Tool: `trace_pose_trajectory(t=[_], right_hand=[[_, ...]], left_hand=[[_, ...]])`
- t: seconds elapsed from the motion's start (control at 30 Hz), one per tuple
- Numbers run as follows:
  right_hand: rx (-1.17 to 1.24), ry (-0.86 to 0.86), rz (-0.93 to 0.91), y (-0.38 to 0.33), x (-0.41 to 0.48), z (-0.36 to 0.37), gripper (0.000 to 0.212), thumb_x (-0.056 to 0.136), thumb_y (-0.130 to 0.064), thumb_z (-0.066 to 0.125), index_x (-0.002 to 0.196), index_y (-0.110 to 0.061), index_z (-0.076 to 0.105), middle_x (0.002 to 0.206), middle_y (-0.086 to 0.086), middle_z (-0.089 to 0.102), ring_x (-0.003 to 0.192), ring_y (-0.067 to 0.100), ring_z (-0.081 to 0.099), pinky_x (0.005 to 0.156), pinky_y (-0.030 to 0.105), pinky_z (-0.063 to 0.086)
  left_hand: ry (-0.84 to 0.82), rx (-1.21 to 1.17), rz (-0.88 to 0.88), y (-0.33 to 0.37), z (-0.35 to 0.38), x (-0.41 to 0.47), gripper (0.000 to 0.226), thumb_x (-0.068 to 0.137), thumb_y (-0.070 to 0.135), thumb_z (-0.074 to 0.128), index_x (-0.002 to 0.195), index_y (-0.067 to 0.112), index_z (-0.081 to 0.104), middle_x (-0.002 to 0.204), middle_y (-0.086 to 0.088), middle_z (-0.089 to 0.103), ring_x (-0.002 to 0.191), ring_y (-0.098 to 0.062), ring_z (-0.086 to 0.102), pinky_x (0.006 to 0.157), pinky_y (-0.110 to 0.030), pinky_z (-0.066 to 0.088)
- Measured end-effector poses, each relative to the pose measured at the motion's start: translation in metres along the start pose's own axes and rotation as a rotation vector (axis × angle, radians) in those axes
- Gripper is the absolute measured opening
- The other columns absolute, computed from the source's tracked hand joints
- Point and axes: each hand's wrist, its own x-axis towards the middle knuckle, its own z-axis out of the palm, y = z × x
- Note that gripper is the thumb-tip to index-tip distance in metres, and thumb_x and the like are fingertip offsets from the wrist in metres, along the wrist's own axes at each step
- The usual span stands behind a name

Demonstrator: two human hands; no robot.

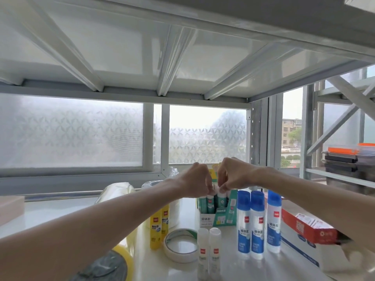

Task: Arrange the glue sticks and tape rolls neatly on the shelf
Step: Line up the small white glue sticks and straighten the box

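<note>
pinching the green glue sticks (210, 202), left hand (197, 180) and right hand (233, 177) seem mid-task; blue bottles (257, 224) stand aligned, the tape roll (176, 256) looks unsorted.

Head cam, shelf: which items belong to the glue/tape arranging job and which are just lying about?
Job: green glue sticks, tops pinched by left hand and right hand; yellow glue sticks; white tape roll; yellow tape roll; blue-capped glue bottles, likely.
Lying about: red box; stacked containers with orange lids; beige block at far left.
</note>
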Motion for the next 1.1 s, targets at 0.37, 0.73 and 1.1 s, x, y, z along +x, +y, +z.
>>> trace_pose_trajectory(t=[0.37,0.73,1.1], right_hand=[[-0.094,-0.077,-0.009,-0.01,-0.01,-0.013,0.015,0.076,-0.014,0.076,0.091,-0.012,0.075,0.092,-0.002,0.073,0.088,0.01,0.066,0.08,0.025,0.054],[0.054,-0.221,-0.08,-0.069,-0.026,-0.029,0.014,0.084,-0.013,0.069,0.09,-0.001,0.074,0.079,0.006,0.074,0.066,0.009,0.069,0.064,0.021,0.056],[0.095,-0.129,-0.021,-0.112,-0.001,-0.012,0.019,0.088,-0.013,0.065,0.091,0.005,0.07,0.073,0.011,0.071,0.058,0.016,0.067,0.056,0.023,0.056]], left_hand=[[-0.143,0.035,-0.018,0.017,-0.017,-0.008,0.035,0.085,0.026,0.072,0.114,0.007,0.07,0.116,-0.008,0.072,0.103,-0.02,0.068,0.09,-0.036,0.056],[-0.005,0.078,-0.273,-0.013,-0.091,-0.079,0.022,0.089,0.018,0.067,0.105,0.004,0.075,0.108,-0.006,0.075,0.09,-0.01,0.064,0.083,-0.021,0.05],[-0.121,0.092,-0.787,-0.032,-0.11,-0.142,0.042,0.09,0.036,0.06,0.119,0.006,0.06,0.114,-0.008,0.06,0.093,-0.02,0.056,0.075,-0.028,0.043]])
